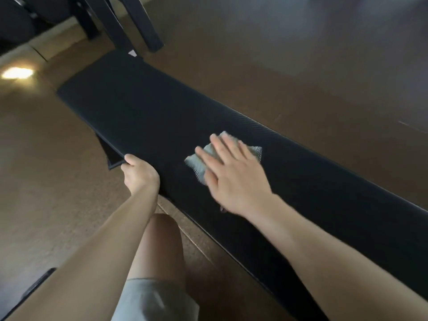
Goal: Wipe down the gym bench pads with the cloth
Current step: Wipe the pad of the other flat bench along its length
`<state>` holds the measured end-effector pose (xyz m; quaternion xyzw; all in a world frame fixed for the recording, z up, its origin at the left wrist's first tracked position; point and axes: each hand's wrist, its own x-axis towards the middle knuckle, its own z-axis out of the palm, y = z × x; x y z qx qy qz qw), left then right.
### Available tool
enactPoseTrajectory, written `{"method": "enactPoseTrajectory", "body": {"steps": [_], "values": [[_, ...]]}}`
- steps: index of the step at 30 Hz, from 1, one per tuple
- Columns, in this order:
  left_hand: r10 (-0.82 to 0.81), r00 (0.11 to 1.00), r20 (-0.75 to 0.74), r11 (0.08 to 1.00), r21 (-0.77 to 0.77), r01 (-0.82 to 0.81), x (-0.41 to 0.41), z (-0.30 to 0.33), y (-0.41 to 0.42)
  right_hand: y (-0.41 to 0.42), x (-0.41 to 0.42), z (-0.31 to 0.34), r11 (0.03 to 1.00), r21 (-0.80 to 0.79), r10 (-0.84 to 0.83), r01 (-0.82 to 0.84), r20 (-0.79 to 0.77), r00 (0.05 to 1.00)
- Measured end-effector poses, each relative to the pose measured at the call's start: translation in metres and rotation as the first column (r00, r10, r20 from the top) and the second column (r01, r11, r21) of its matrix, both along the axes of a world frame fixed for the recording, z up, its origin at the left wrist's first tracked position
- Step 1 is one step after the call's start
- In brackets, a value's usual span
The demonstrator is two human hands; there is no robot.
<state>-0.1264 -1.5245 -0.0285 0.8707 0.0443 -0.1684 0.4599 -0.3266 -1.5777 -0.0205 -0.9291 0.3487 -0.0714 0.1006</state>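
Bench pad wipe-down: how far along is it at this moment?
Mid-wipe. The right hand presses the grey cloth flat on the middle of the black bench pad, while the left hand grips the pad's near edge. No wet or clean streaks show, so the wiped share can't be judged; the far end and the near stretch are not under the cloth.

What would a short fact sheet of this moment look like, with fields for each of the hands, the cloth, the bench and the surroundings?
right hand: pressed flat, fingers spread, on the cloth
left hand: gripping the near edge of the bench pad
cloth: grey, crumpled, lying on the pad, partly under the palm
bench pad: long, black, textured, runs diagonally across the view
floor: brown
background: black frame legs beyond the far end of the pad
person: bare knee beside the bench, grey shorts
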Motion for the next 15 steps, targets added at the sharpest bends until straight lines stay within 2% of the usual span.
{"method": "enactPoseTrajectory", "body": {"steps": [2,5,7,9,11,15], "values": [[0.002,1.0,0.001,1.0,0.006,-0.002,0.002,-0.002,0.001,-0.033,-0.001,0.0,0.988,-0.002,-0.153,0.153,-0.04,0.987],[-0.114,0.967,0.228,0.988,0.124,0.088,0.008,-0.005,-0.001,-0.036,0.01,-0.004,0.934,0.021,-0.354,0.357,-0.073,0.932],[-0.288,0.87,0.4,0.948,0.251,0.198,0.009,-0.01,-0.001,-0.019,0.031,-0.001,0.9,0.052,-0.429,0.433,-0.072,0.9],[-0.383,0.785,0.486,0.915,0.315,0.251,0.009,-0.015,-0.002,0.0,0.053,0.002,0.885,0.078,-0.456,0.459,-0.056,0.888],[-0.406,0.765,0.5,0.908,0.317,0.275,0.009,-0.019,-0.003,0.01,0.07,0.003,0.882,0.072,-0.464,0.467,-0.049,0.884],[-0.439,0.794,0.42,0.895,0.286,0.344,0.017,-0.023,0.0,0.015,0.068,0.003,0.89,0.053,-0.449,0.452,-0.059,0.891]]}}
